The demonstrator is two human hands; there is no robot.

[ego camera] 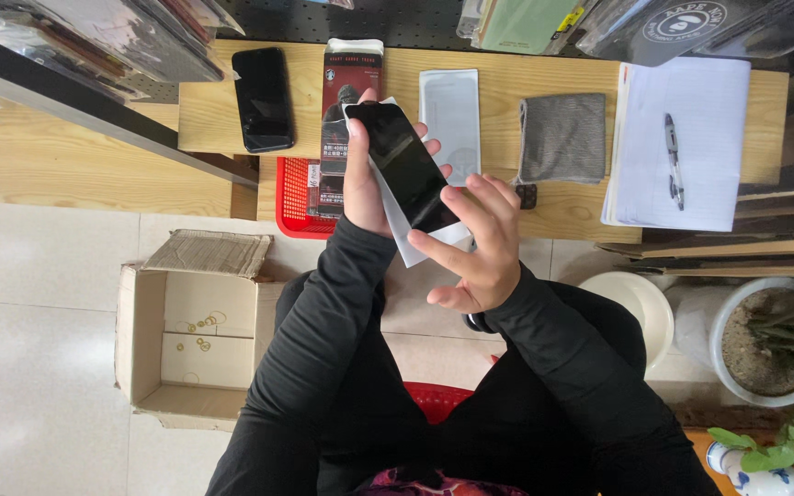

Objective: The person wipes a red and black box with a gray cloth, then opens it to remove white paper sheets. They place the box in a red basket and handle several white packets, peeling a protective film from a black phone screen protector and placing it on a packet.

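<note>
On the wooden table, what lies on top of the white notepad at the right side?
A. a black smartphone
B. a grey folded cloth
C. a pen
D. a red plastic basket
C: a pen lies along the white notepad, while the grey folded cloth rests beside it on the wooden table.

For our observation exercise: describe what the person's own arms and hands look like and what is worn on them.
Both arms are covered by long, close-fitting black sleeves that reach the wrists, plain and without markings. The left hand and right hand are bare: no gloves, and no rings or watch show.
</note>
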